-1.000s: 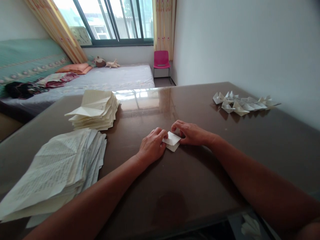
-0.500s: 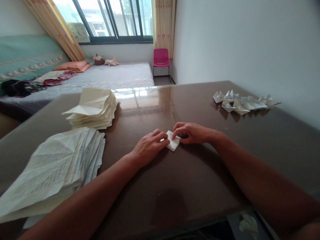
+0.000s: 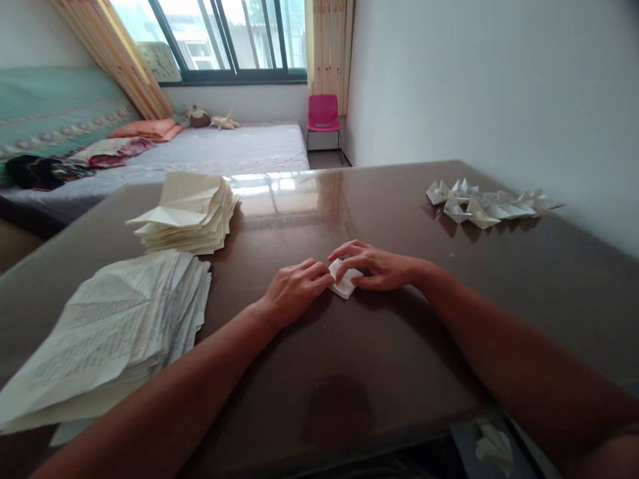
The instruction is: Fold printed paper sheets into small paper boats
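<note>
Near left: a stack of creased white sheets (image 3: 110, 319), not yet folded small. Centre: a compact folded paper (image 3: 344, 289) on the table (image 3: 279, 386), apparently part-finished; left hand (image 3: 295, 290) bunched at its left corner, grip indeterminable; right hand (image 3: 383, 267) spread over it. Farther left: cream sheets (image 3: 192, 226), seemingly left to fold. Far right: finished-looking paper shapes (image 3: 483, 214).

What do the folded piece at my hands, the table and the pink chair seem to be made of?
Folded piece: matt, pale paper, judging by its thin edges. Table: brown and glossy, mirroring the window; lacquered wood, laminate or glass-topped, I can't tell. Pink chair: probably smooth moulded plastic, going by the rounded, evenly coloured shell; the thin legs may be metal.
</note>
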`<state>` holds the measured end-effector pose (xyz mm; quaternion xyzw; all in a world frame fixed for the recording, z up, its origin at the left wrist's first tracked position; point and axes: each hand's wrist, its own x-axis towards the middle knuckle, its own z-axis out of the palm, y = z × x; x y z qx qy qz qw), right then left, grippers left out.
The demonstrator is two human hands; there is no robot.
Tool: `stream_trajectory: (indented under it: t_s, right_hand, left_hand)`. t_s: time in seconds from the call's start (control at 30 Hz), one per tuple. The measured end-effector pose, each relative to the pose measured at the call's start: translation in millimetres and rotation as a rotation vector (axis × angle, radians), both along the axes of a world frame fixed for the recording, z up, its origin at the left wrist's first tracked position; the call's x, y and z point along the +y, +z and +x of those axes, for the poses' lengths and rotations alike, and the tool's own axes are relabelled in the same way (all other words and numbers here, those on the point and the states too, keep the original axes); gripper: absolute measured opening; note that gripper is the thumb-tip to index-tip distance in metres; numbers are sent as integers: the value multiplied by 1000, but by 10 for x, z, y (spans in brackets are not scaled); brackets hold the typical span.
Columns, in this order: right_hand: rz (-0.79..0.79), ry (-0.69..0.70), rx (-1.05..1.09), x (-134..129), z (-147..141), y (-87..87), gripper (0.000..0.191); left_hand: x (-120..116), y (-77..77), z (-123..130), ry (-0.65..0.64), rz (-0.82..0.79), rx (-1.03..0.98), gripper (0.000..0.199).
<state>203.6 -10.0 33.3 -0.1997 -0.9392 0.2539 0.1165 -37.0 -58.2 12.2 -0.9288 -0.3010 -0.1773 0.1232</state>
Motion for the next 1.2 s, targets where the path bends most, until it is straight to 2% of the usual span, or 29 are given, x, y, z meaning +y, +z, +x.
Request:
stream_trajectory:
  t_s: [0.3, 0.5, 0.8, 1.1, 1.2]
  right_hand:
    - [-21, 29, -14, 70, 10, -19, 13]
    - [-121, 99, 30, 102, 27, 4, 18]
    - [-114, 91, -47, 119, 9, -30, 23]
    - [-85, -86, -6, 26, -69, -102, 16]
    - [-55, -154, 16, 1, -94, -145, 20]
  left_hand:
    - [10, -31, -2, 10, 26, 19, 17]
    - [12, -41, 0, -27, 45, 15, 19]
    - [5, -45, 16, -34, 78, 26, 19]
    - [1, -42, 17, -54, 58, 36, 20]
    - [5, -36, 12, -40, 51, 50, 19]
